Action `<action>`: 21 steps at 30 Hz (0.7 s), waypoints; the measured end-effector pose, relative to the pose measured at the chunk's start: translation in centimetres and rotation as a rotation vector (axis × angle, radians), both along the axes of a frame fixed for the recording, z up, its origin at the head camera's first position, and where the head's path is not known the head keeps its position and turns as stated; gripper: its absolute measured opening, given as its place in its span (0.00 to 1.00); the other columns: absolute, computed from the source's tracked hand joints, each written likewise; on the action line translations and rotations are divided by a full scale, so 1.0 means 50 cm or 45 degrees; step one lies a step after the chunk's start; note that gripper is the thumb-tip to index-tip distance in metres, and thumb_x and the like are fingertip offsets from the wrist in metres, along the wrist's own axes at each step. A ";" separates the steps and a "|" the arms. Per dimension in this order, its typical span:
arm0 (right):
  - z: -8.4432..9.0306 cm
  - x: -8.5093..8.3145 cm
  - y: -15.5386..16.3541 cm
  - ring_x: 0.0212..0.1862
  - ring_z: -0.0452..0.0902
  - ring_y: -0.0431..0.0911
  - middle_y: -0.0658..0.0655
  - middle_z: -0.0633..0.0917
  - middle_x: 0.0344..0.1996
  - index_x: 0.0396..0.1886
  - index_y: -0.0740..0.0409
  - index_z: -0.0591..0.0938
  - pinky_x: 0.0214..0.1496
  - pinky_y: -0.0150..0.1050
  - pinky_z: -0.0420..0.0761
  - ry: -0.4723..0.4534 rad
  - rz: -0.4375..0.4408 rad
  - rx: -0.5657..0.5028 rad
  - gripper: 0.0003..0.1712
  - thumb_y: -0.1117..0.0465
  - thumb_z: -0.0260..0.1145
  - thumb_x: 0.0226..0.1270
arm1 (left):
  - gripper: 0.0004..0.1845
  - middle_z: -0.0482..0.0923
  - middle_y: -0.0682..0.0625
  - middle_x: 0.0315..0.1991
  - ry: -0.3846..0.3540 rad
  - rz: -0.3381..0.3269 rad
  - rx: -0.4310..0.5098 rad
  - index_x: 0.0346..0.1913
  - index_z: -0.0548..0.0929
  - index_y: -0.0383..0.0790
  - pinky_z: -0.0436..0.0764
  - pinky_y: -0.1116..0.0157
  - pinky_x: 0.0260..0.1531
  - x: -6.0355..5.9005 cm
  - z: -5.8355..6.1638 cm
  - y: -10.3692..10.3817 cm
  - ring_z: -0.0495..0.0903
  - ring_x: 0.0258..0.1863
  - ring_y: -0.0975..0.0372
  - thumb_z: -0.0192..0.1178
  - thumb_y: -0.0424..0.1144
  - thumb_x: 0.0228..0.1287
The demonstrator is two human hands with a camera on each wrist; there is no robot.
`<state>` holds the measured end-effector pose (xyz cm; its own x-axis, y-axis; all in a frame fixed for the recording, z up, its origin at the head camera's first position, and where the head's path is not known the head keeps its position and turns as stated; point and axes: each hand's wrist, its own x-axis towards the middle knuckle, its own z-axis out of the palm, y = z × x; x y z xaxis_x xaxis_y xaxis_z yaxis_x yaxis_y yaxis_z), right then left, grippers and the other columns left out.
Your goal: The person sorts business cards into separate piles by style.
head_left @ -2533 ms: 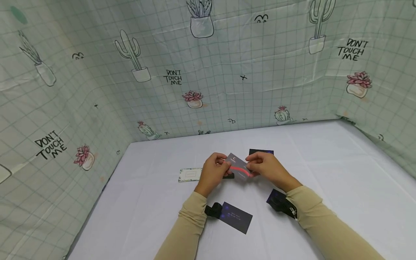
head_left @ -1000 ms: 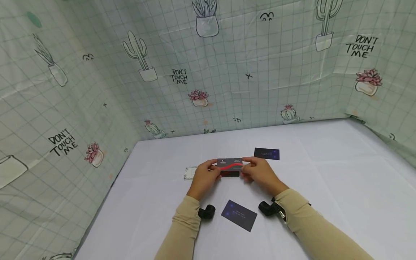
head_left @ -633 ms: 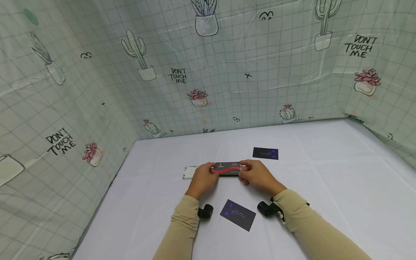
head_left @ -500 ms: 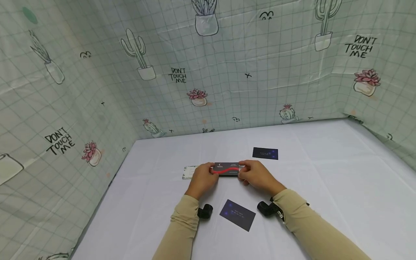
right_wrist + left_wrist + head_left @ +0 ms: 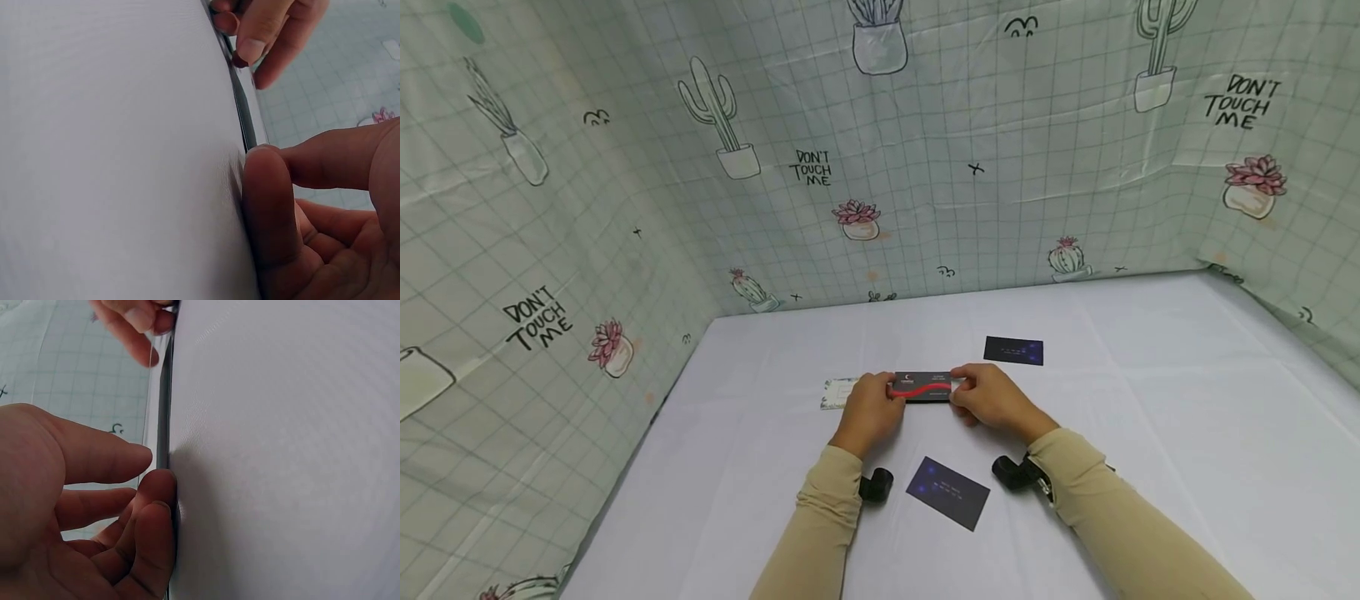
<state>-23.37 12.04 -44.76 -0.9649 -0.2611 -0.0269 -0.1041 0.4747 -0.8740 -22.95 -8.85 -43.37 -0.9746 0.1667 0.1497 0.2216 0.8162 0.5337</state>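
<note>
A dark grey card with a red wave (image 5: 922, 387) lies flat and low over the white table (image 5: 1150, 417). My left hand (image 5: 886, 392) pinches its left end and my right hand (image 5: 959, 392) pinches its right end. In the left wrist view the card's thin edge (image 5: 164, 419) runs along the table, with my left thumb and fingers (image 5: 153, 506) curled against it. In the right wrist view my right thumb (image 5: 265, 187) presses the card's edge (image 5: 242, 115); the other hand's fingers (image 5: 259, 31) show at the top.
A dark blue card (image 5: 1013, 351) lies behind the right hand and another (image 5: 947, 492) lies between my forearms. A white flowered card (image 5: 837, 393) is partly hidden by the left hand. Cactus-print cloth walls (image 5: 925, 167) close in the left, back and right.
The grey card was held up and tilted; both hands have levelled it and brought it down flat to the table. The other cards have not moved.
</note>
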 end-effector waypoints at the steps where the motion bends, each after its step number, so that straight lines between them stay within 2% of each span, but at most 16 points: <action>1: 0.001 0.000 0.000 0.23 0.80 0.43 0.56 0.84 0.27 0.63 0.77 0.73 0.29 0.39 0.82 -0.001 -0.001 0.000 0.27 0.70 0.61 0.65 | 0.20 0.76 0.45 0.34 0.002 -0.003 0.001 0.56 0.82 0.26 0.73 0.59 0.35 -0.001 -0.001 -0.001 0.70 0.33 0.58 0.64 0.30 0.62; 8: 0.003 -0.001 -0.002 0.22 0.79 0.42 0.56 0.84 0.26 0.65 0.77 0.72 0.28 0.39 0.81 -0.047 -0.015 -0.049 0.28 0.69 0.61 0.65 | 0.20 0.75 0.45 0.33 -0.013 -0.007 0.019 0.57 0.82 0.26 0.72 0.60 0.34 -0.002 -0.004 -0.005 0.70 0.33 0.58 0.64 0.31 0.61; 11: 0.006 -0.001 -0.003 0.21 0.79 0.42 0.56 0.84 0.26 0.65 0.76 0.73 0.28 0.38 0.81 -0.050 -0.028 -0.031 0.29 0.68 0.61 0.65 | 0.20 0.75 0.46 0.33 -0.021 -0.002 0.035 0.56 0.82 0.27 0.72 0.61 0.34 -0.002 -0.004 -0.005 0.70 0.32 0.58 0.65 0.30 0.61; 15: 0.011 0.000 -0.005 0.21 0.79 0.42 0.55 0.83 0.24 0.64 0.76 0.74 0.28 0.37 0.79 -0.049 -0.057 0.000 0.28 0.66 0.59 0.66 | 0.19 0.75 0.46 0.32 -0.013 -0.008 0.051 0.55 0.83 0.27 0.71 0.62 0.33 -0.003 -0.005 -0.005 0.70 0.32 0.58 0.64 0.30 0.60; 21: 0.012 0.003 -0.009 0.22 0.79 0.43 0.55 0.84 0.24 0.62 0.76 0.75 0.30 0.37 0.79 -0.111 -0.105 -0.051 0.27 0.66 0.56 0.66 | 0.18 0.74 0.47 0.31 0.003 -0.011 0.051 0.53 0.84 0.29 0.71 0.61 0.33 -0.003 -0.007 -0.005 0.70 0.31 0.59 0.65 0.29 0.58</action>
